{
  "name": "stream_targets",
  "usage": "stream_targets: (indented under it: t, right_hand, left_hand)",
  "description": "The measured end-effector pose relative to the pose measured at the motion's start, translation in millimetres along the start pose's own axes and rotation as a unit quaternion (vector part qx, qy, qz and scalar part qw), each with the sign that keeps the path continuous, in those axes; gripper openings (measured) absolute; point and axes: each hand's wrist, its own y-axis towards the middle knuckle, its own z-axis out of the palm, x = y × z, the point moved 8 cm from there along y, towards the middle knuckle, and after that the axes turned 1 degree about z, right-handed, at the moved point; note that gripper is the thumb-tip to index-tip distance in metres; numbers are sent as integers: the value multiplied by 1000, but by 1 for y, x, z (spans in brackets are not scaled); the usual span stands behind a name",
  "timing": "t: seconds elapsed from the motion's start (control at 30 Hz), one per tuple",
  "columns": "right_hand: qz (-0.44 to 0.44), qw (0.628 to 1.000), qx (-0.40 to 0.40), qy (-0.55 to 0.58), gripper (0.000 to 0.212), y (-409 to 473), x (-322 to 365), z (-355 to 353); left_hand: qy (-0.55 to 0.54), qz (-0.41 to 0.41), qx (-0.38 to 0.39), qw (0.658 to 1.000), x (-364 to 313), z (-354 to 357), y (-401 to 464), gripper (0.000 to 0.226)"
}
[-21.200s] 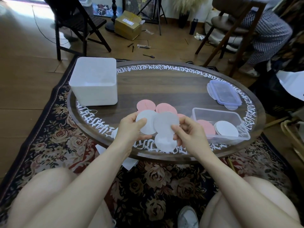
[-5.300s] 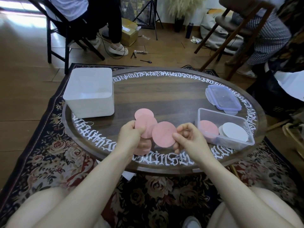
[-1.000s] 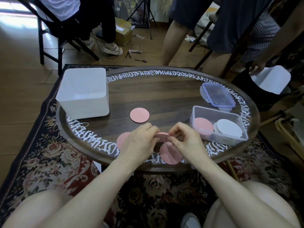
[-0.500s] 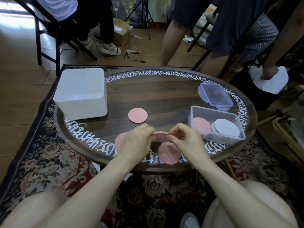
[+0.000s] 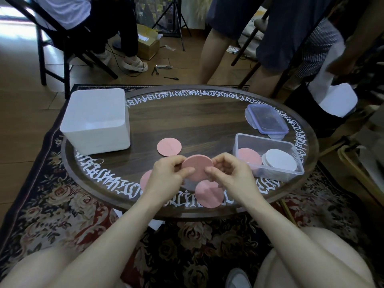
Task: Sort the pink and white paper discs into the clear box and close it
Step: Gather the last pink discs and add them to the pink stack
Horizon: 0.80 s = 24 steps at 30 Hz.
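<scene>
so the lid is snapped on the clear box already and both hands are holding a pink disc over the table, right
Not quite. The head view shows the lid lying on the table behind the clear box, which is open with pink and white discs inside. The rest holds: the left hand and right hand both pinch a pink disc over the table.

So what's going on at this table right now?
A person is sorting paper discs. The left hand and right hand together hold a pink disc above the table. Three more pink discs lie loose on it. The clear box already holds pink and white stacks; its lid lies off, behind it.
</scene>
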Motion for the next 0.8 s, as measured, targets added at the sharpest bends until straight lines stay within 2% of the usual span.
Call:
stream_targets:
  t: [0.1,0.2,0.27,0.33,0.43,0.5,0.57,0.63,0.8]
  right_hand:
    - [6,997,-4,81,13,-2,3,-5]
    - [3,997,-17,70,17,-3,5,-16]
    - [0,997,-53,53,18,-1,9,-35]
    - [2,992,-118,48,18,3,12,-68]
    - [16,979,-203,-10,16,7,13,-120]
    - [44,972,-224,-59,15,11,2,-142]
    - [71,962,-233,-120,14,14,-11,-154]
    - [87,954,-229,-170,14,19,-19,-158]
    - [91,955,-190,-211,12,31,-22,-143]
  left_hand:
    - [-112,-30,28,993,1,9,0,15]
    - [-148,-8,39,988,-7,16,-2,16]
    - [-61,34,38,997,-12,18,-1,24]
    - [102,82,44,990,-15,21,-2,35]
    - [313,203,57,926,-18,33,-11,41]
    - [359,234,76,900,-14,41,-16,44]
    - [380,239,90,889,-11,45,-17,50]
    - [383,235,90,889,-15,46,-16,51]
    - [386,237,90,887,-14,44,-16,45]
